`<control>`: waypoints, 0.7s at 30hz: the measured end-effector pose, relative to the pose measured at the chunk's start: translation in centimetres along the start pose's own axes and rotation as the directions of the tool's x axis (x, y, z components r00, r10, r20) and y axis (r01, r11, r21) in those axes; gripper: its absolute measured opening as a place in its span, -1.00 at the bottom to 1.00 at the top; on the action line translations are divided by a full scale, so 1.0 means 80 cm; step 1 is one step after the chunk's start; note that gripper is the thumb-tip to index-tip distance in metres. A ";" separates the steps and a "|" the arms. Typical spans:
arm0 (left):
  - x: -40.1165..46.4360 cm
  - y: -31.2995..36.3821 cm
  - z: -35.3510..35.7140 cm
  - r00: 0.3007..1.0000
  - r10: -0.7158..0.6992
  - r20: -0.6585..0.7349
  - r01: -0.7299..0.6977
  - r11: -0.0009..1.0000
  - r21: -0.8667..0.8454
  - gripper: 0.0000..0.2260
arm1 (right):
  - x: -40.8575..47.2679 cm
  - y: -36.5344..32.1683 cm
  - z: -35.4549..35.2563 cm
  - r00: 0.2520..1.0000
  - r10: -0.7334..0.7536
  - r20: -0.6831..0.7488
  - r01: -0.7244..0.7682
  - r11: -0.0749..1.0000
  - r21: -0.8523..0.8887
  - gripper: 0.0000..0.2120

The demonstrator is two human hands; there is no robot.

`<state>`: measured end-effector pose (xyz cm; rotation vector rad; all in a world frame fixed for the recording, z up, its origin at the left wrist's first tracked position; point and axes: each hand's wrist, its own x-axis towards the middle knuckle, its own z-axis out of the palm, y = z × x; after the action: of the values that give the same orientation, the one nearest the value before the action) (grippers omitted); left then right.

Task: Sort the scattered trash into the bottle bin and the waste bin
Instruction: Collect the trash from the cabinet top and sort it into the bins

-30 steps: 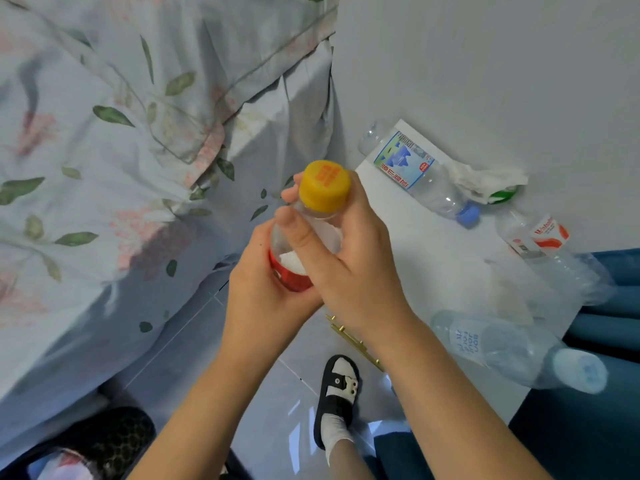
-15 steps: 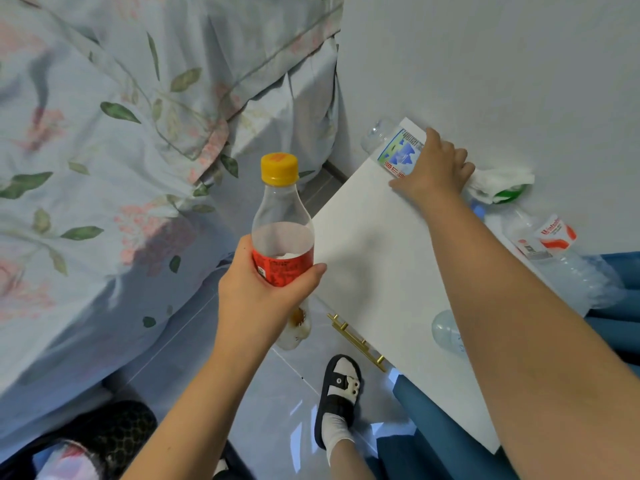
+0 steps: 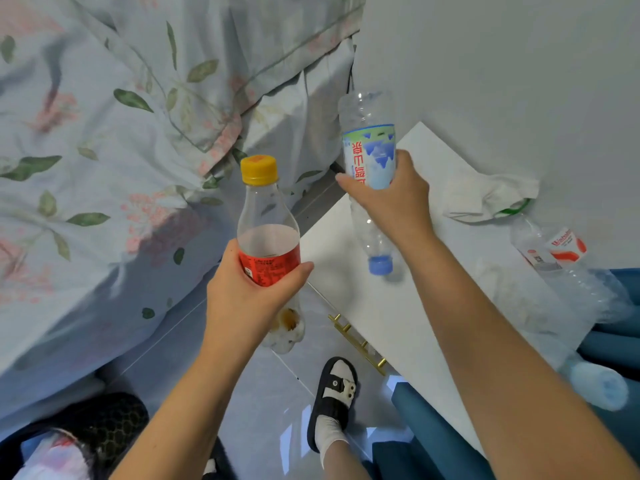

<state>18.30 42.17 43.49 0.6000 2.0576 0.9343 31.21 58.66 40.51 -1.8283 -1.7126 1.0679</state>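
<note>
Holding 2 bottles | left hand [image 3: 249, 299] grips yellow-capped bottle [image 3: 266, 233], right hand [image 3: 391, 199] wraps inverted water bottle [image 3: 369, 157] | next, I'd guess: bottle bin, not visible

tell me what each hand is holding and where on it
The left hand grips the yellow-capped soda bottle around its red label. The right hand grips the blue-capped water bottle, cap down, around its label.
</note>
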 end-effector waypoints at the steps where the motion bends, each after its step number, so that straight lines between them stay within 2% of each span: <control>1: 0.002 -0.005 -0.007 1.000 -0.002 -0.010 0.002 1.000 -0.007 -0.49 | -0.014 -0.006 0.008 0.997 0.025 0.068 -0.030 0.996 0.079 -0.46; 3: 0.004 -0.019 -0.026 0.999 -0.010 -0.038 0.009 1.000 -0.023 -0.47 | -0.041 -0.014 0.029 0.982 0.040 0.187 -0.074 0.981 0.177 -0.49; 7: 0.002 -0.067 -0.085 0.991 -0.032 -0.132 0.029 0.999 -0.028 -0.53 | -0.098 -0.036 0.084 0.940 0.014 0.341 -0.103 0.965 0.243 -0.48; 11: -0.016 -0.141 -0.176 0.976 -0.101 -0.195 0.089 0.994 -0.070 -0.48 | -0.176 -0.068 0.158 0.892 -0.019 0.451 -0.083 0.975 0.205 -0.53; 15: -0.050 -0.233 -0.285 0.950 -0.177 -0.256 0.157 0.983 -0.096 -0.53 | -0.273 -0.096 0.264 0.834 -0.026 0.551 -0.089 0.979 0.182 -0.41; 21: -0.131 -0.403 -0.458 0.855 -0.361 -0.372 0.305 0.931 -0.201 -0.53 | -0.455 -0.131 0.437 0.720 -0.059 0.691 -0.001 0.996 0.087 -0.52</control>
<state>-8.25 0.16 38.70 -0.0411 2.3350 1.0376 -0.28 18.12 35.67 -1.4088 -2.0244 1.9613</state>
